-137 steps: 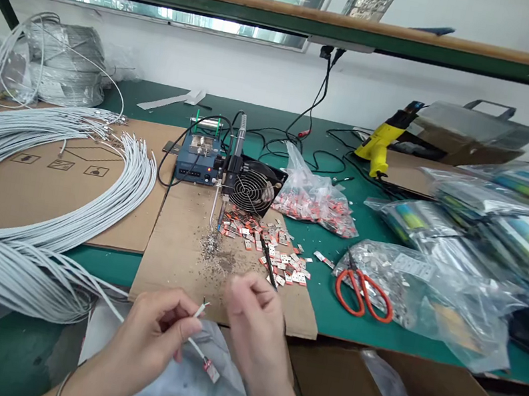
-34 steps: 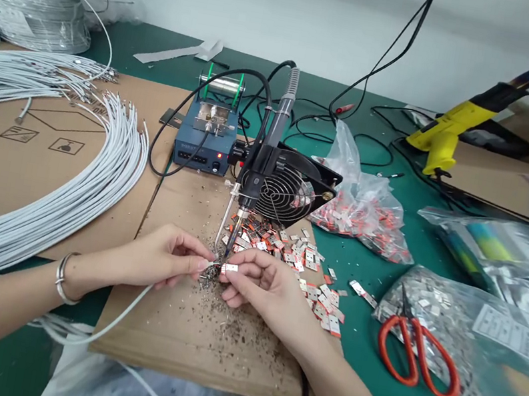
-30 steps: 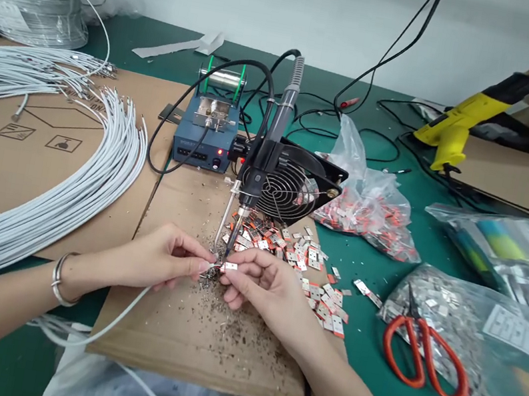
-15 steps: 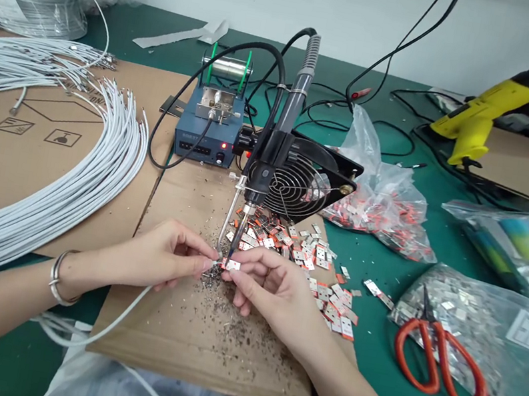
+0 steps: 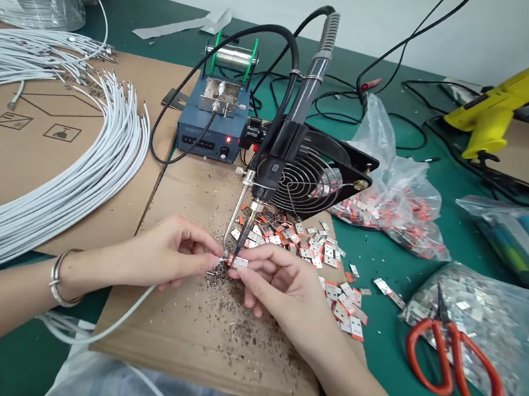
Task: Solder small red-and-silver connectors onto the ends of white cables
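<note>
Under the soldering iron (image 5: 289, 136), left hand (image 5: 168, 253) pinching white cable (image 5: 128, 314), right hand (image 5: 286, 286) gripping small silver plate (image 5: 240, 263)

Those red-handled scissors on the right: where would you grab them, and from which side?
I'd take the scissors by the red handles, coming from the person's side, probably with the right hand once it lets go of the small metal connector. The handles form two wide loops facing the person, while the pointed blades aim away, so the grip should stay off them.

Tab (image 5: 240, 262) at soldering iron tip (image 5: 239, 246), cables (image 5: 113, 159) on cardboard (image 5: 21, 167) left, scissors (image 5: 455, 355) right
</note>
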Tool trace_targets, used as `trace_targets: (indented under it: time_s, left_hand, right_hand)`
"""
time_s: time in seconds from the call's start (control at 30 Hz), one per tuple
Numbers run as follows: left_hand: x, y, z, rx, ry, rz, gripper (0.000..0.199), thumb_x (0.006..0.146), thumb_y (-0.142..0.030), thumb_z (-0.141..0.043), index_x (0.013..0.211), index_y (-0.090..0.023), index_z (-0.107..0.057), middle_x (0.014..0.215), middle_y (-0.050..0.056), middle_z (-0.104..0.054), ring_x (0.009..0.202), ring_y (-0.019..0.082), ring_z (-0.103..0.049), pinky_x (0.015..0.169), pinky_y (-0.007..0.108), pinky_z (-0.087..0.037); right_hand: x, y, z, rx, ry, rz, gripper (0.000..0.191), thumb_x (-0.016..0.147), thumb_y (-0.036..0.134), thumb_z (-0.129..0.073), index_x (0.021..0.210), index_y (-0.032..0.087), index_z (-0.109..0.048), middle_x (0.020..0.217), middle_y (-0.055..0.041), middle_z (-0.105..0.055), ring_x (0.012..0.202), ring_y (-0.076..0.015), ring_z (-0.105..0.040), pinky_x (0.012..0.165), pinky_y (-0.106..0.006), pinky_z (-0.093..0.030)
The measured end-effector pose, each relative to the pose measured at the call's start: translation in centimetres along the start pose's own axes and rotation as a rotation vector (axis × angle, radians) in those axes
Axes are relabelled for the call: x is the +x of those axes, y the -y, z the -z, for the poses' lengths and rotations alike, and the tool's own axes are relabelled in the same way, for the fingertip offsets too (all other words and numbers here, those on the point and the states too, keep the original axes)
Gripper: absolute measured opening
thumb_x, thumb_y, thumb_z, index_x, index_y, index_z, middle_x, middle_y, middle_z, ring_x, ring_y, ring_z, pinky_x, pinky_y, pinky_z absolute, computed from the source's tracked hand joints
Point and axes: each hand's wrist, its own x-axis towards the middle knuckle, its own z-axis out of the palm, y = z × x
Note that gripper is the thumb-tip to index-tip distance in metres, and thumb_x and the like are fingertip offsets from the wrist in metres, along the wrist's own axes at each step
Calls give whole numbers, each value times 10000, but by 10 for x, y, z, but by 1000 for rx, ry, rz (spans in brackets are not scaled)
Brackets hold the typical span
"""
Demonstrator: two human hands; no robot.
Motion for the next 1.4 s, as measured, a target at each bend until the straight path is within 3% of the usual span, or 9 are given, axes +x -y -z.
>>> trace_targets:
  time_s: [0.23, 0.5, 1.1, 1.4]
  left_hand:
    - [-1, -2, 2, -37, 30, 8, 214, 795, -307, -557, 883, -121, -615, 517, -59, -444, 350, 41, -392, 275, 102, -311]
    - [0, 0, 4, -49, 56, 23, 213, 802, -305, -570, 903, -121, -605, 542, -54, -465, 363, 37, -392, 283, 106, -339]
    - [2, 0, 5, 31, 67, 9, 245, 810, -321, -556, 918, -118, -640, 493, -58, -432, 375, 51, -396, 304, 123, -344]
    - [3, 2, 7, 61, 88, -2, 273, 807, -328, -560, 945, -123, -678, 465, -65, -386, 344, 42, -330, 303, 139, -243]
  right_hand:
    - [-1, 3, 1, 50, 25, 34, 251, 646, 324, -771, 784, 166, -633, 657, -41, -672, 400, -57, -450, 342, -157, -364]
    - [-1, 0, 3, 63, 40, 40, 212, 676, 293, -758, 802, 160, -652, 696, -60, -692, 496, -90, -544, 387, -156, -396]
    - [2, 0, -1, 7, 18, 78, 146, 690, 209, -704, 798, 158, -620, 659, -34, -671, 440, -58, -466, 374, -132, -377]
    - [2, -1, -1, -45, -2, 50, 194, 665, 245, -707, 798, 150, -601, 656, -41, -651, 479, -80, -497, 382, -151, -394]
